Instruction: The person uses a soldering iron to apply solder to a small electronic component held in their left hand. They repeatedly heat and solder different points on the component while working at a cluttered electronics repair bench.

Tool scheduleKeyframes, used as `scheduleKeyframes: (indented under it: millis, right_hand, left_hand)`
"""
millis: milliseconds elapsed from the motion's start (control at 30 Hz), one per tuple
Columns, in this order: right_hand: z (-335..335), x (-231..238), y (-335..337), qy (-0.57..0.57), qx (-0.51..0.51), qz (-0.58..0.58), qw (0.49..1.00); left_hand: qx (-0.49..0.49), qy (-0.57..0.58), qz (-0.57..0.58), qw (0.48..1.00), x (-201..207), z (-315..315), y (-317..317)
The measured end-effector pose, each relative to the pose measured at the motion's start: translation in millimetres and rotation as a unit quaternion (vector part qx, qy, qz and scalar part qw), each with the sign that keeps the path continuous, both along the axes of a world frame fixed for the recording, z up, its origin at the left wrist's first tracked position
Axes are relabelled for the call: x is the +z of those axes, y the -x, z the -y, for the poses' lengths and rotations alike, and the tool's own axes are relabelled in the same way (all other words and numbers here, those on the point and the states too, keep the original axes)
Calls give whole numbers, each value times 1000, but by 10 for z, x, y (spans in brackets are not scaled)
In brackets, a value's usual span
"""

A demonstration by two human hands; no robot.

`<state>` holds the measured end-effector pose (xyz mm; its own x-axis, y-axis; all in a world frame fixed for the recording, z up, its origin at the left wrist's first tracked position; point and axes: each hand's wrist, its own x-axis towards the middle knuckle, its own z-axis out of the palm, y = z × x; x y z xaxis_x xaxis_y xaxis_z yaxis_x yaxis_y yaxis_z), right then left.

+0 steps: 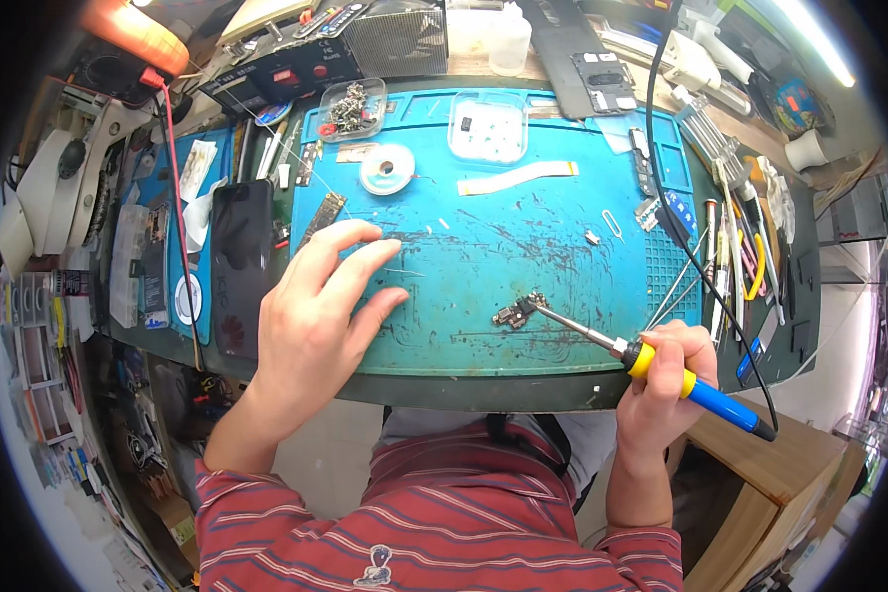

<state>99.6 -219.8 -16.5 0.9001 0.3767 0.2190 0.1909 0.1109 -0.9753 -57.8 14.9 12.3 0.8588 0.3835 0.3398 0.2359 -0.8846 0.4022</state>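
Over the mat [553,242], the right hand [667,380] grips a soldering iron [722,406] at a circuit board [509,316], work seemingly unfinished; the left hand [314,316] holds its fingers apart.

Looks like an electronics repair workshop to me: the right hand [655,414] grips a soldering iron [641,359], its tip at a small circuit board [513,313] on a scuffed blue mat [444,345]. A black phone [242,257] lies left of the left hand [316,316]; pliers [758,268] sit beyond the right.
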Motion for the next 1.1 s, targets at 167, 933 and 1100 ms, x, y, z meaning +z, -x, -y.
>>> scheduleKeyframes:
  millis: [167, 933, 1100]
  right_hand:
    - [-101, 39, 39, 38, -31, 42, 998]
    - [-85, 68, 39, 89, -7, 15, 996]
    - [-82, 45, 22, 87, 1, 42, 995]
  left_hand:
    - [-60, 27, 41, 997, -92, -46, -63]
    - [-142, -1, 93, 985, -242, 260, -366]
    - [-144, -4, 96, 985, -251, 259, -375]
